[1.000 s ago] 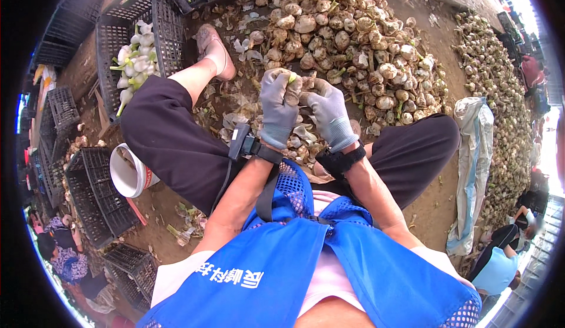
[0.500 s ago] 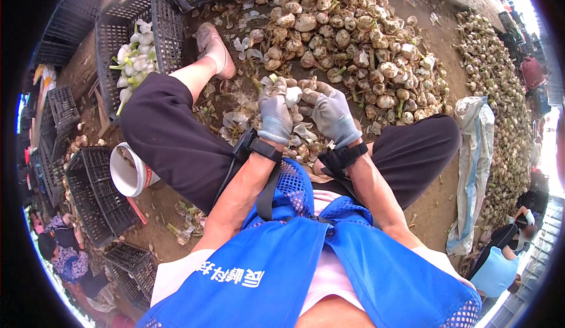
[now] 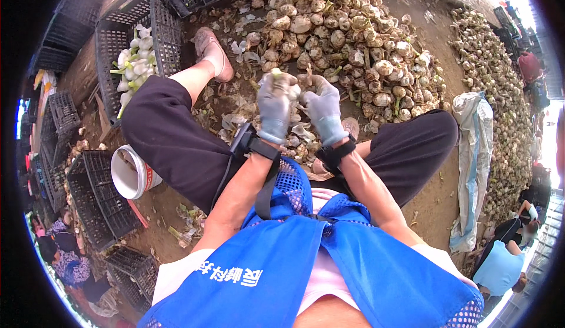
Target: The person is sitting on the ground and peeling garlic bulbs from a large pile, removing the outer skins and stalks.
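My left hand, in a grey-white work glove, is closed around a garlic bulb above the ground between my legs. Most of the bulb is hidden by the fingers. Right beside it, my gloved right hand has its fingers curled and pressed together; what they hold, if anything, is hidden. Just beyond both hands rises a heap of unpeeled, soil-stained garlic bulbs. Loose papery garlic skins litter the ground under and around the hands.
At my left knee stands a black plastic crate with cleaned white garlic. A white bucket and another black crate are further left. On the right lie a pale sack and a long garlic pile. Other people sit behind on both sides.
Both hands have shifted slightly and turned; the white bulb, plainly visible between them before, is now mostly covered by the left fingers. The right fingers have curled in more tightly.
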Demonstrator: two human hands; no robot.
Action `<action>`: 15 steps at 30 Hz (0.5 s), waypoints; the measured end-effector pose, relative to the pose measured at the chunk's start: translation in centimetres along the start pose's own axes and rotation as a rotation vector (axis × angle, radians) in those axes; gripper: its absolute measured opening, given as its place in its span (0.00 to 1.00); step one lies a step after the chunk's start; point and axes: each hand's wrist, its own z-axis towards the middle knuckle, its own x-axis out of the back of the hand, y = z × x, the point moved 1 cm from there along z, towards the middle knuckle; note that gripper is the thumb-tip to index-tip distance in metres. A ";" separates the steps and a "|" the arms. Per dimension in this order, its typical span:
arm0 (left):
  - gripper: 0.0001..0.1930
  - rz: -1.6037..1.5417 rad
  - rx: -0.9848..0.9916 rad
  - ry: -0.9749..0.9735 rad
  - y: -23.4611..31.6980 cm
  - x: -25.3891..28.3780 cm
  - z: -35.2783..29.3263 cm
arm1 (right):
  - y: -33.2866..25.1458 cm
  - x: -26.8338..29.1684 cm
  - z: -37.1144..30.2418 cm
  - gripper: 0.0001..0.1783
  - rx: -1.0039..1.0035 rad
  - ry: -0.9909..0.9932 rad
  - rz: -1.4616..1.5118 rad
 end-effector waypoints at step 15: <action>0.14 -0.045 0.411 0.212 -4.5 4.5 2.0 | 3.5 -1.8 2.0 0.20 -0.589 -0.388 0.451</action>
